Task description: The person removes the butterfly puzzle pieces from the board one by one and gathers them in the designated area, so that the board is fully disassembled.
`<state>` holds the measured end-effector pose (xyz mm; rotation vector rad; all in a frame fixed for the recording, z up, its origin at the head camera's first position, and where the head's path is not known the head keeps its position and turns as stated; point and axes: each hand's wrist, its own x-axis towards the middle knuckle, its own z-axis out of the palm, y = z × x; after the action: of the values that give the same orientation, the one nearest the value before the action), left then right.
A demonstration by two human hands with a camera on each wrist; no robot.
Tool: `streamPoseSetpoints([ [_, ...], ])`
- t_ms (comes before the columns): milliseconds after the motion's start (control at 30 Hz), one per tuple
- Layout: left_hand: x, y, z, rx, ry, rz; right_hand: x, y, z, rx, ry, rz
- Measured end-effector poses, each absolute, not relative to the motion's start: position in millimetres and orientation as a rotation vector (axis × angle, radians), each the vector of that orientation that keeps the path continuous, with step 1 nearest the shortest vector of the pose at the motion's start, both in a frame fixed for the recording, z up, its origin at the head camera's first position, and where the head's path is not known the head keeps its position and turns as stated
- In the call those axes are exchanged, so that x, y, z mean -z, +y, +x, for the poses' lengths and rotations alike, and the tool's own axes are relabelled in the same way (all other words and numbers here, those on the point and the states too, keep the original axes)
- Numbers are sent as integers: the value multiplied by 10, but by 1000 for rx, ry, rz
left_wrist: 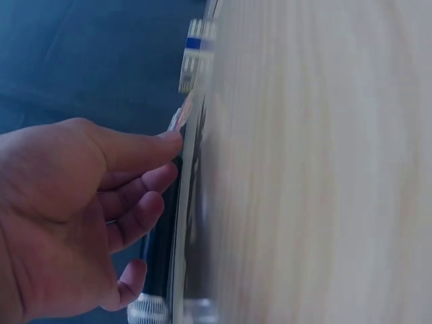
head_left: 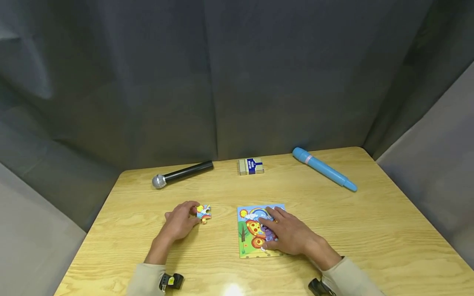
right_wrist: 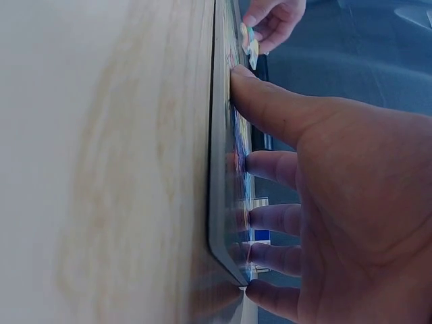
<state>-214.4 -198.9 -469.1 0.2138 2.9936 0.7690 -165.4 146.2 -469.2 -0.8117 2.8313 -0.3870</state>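
Observation:
My left hand [head_left: 180, 222] pinches a small jigsaw piece [head_left: 203, 213] between thumb and index finger. The piece carries yellow, blue and orange print, and in the left wrist view it appears edge-on as a thin sliver [left_wrist: 181, 116]. To its right a flat, bright picture puzzle [head_left: 249, 242], printed with a butterfly, a sun and a tree, lies on the table. On its right half rests my right hand [head_left: 290, 232], fingers spread and fingertips on the picture. That hand covers part of the print. In the right wrist view the fingertips [right_wrist: 256, 163] touch the puzzle's face.
Along the back of the wooden table [head_left: 207, 271] lie a black microphone [head_left: 189, 172] with a silver head, a small striped pack [head_left: 251, 166] with a blue label, and a blue microphone-shaped object [head_left: 326, 169]. A dark curtain [head_left: 237, 82] hangs behind the table.

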Motion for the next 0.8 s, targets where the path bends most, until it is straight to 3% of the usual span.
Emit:
streamPoseSetpoints([
  [800, 4722, -2689, -2122, -621, 2960, 160, 4701, 1451, -1649, 373, 2842, -787],
])
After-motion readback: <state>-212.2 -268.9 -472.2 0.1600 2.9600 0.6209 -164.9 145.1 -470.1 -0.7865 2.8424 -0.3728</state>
